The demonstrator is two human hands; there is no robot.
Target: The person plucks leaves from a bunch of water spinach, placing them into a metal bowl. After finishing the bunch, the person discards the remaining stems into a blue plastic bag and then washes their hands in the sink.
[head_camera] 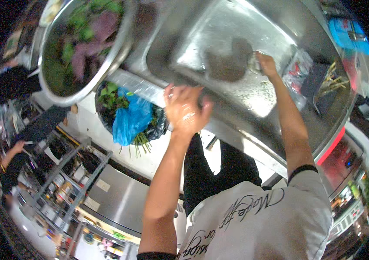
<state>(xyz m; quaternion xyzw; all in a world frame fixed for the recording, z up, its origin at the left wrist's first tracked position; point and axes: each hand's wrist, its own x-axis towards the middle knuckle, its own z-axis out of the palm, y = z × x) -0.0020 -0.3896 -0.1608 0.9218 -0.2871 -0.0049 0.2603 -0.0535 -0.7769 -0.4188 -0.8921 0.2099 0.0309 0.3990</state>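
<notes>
My left hand (187,109) is wet, its fingers spread over the front rim of a stainless steel sink (233,125); nothing shows in it. Inside the sink, a metal tray or pan (262,29) holds shallow water with small green bits. Over its right part, my right hand (266,64) is blurred, at what looks like a clear thing; its grip cannot be made out. Left of the sink stands a large steel bowl (119,61) with green and purple leaves (95,32).
A bin with a black liner below the bowl holds a blue plastic bag (132,117) and leafy stems (142,142). Clear plastic packaging (296,70) and cut stalks (333,79) lie at the sink's right end. Another person's arm (12,152) shows far left, near a metal shelf rack (70,185).
</notes>
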